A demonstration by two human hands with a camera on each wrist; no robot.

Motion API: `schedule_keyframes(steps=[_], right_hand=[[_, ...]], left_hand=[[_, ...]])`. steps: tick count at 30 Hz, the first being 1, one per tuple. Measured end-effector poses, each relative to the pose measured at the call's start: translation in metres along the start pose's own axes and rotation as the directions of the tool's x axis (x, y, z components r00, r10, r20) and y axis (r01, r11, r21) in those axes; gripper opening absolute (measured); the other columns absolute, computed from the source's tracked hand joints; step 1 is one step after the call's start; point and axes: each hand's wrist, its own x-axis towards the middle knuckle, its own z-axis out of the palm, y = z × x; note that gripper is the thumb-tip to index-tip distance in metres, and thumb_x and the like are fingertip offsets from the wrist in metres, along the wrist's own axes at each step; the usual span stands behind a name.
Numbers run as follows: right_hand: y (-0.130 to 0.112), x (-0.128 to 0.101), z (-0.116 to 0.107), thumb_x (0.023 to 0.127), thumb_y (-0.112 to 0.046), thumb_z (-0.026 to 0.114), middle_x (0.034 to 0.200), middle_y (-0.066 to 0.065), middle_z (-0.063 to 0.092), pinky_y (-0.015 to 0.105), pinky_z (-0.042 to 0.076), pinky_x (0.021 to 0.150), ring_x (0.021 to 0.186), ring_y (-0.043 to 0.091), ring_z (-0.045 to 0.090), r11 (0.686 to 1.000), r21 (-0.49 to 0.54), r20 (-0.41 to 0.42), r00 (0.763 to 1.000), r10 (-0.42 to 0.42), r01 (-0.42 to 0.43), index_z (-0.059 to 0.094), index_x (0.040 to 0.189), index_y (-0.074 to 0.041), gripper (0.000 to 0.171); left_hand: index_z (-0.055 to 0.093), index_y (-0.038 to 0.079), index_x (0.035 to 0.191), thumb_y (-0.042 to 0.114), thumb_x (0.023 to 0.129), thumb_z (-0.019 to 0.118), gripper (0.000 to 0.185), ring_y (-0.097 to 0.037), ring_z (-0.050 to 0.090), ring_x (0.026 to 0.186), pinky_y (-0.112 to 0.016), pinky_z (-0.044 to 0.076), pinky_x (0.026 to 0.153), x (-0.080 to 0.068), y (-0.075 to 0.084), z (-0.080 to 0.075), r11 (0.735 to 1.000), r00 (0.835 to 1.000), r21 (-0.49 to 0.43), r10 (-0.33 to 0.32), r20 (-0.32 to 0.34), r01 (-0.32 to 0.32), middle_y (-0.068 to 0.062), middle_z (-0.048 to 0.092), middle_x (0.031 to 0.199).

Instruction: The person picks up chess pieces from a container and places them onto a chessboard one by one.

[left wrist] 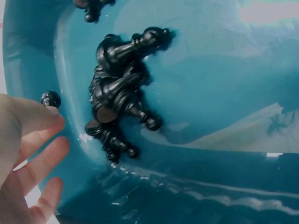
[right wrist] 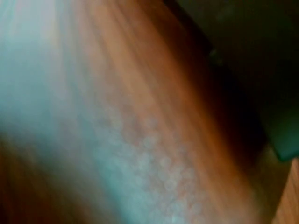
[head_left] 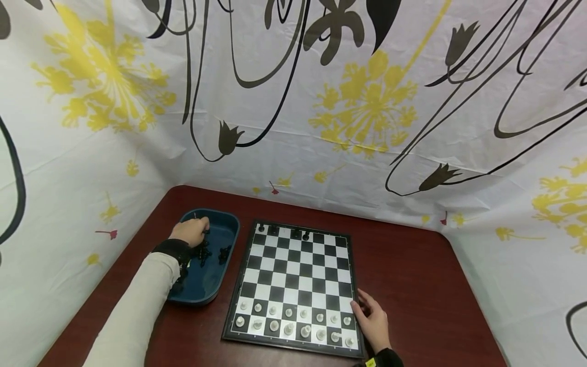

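In the head view my left hand (head_left: 190, 231) reaches into a blue tray (head_left: 220, 286) left of the chessboard (head_left: 292, 266). The left wrist view shows a black chess piece with a round head (left wrist: 50, 99) pinched at its thumb and fingertips; the fingers partly hide it. Beside that hand a pile of black chess pieces (left wrist: 119, 88) lies on the tray floor. My right hand (head_left: 373, 323) holds the board's right edge, its thumb at the rim. The right wrist view is too blurred to show its fingers.
White chess pieces (head_left: 289, 329) stand in two rows at the board's near side. Several black pieces (head_left: 306, 236) stand on the far row. The board and tray share a dark red table (head_left: 412, 275), with a patterned cloth (head_left: 284, 173) hanging behind and beside it.
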Motion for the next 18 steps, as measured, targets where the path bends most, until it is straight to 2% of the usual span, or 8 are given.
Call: schedule_keyframes(steps=[4, 10, 18], right_hand=[[0.000, 0.000, 0.000, 0.079, -0.020, 0.070, 0.091, 0.007, 0.068, 0.021, 0.043, 0.056, 0.062, 0.003, 0.051, 1.000, 0.008, -0.008, 1.000, -0.003, 0.003, 0.062, 0.114, -0.006, 0.039], [0.000, -0.001, 0.000, 0.079, -0.021, 0.071, 0.089, 0.007, 0.068, 0.021, 0.042, 0.055, 0.061, 0.002, 0.050, 1.000, 0.013, -0.025, 0.999, -0.020, 0.020, 0.063, 0.112, -0.005, 0.038], [0.000, 0.000, 0.000, 0.079, -0.022, 0.071, 0.090, 0.006, 0.068, 0.021, 0.042, 0.057, 0.062, 0.002, 0.051, 1.000, 0.011, -0.012, 1.000, -0.018, 0.018, 0.063, 0.113, -0.006, 0.039]], left_hand=[[0.055, 0.006, 0.096, 0.008, 0.084, 0.057, 0.012, -0.019, 0.056, 0.067, -0.036, 0.045, 0.056, 0.002, 0.001, -0.009, 0.999, 1.000, -0.035, -0.006, -0.006, 0.006, -0.006, 0.060, 0.081], [0.059, 0.007, 0.091, 0.011, 0.085, 0.058, 0.007, -0.017, 0.055, 0.068, -0.036, 0.045, 0.058, 0.007, 0.003, -0.020, 0.997, 0.999, -0.073, 0.010, -0.036, -0.013, -0.004, 0.060, 0.081], [0.062, 0.005, 0.097, 0.011, 0.086, 0.059, 0.012, -0.019, 0.058, 0.073, -0.036, 0.047, 0.061, 0.014, 0.017, -0.033, 0.994, 0.999, -0.102, 0.033, -0.040, -0.037, -0.006, 0.063, 0.086]])
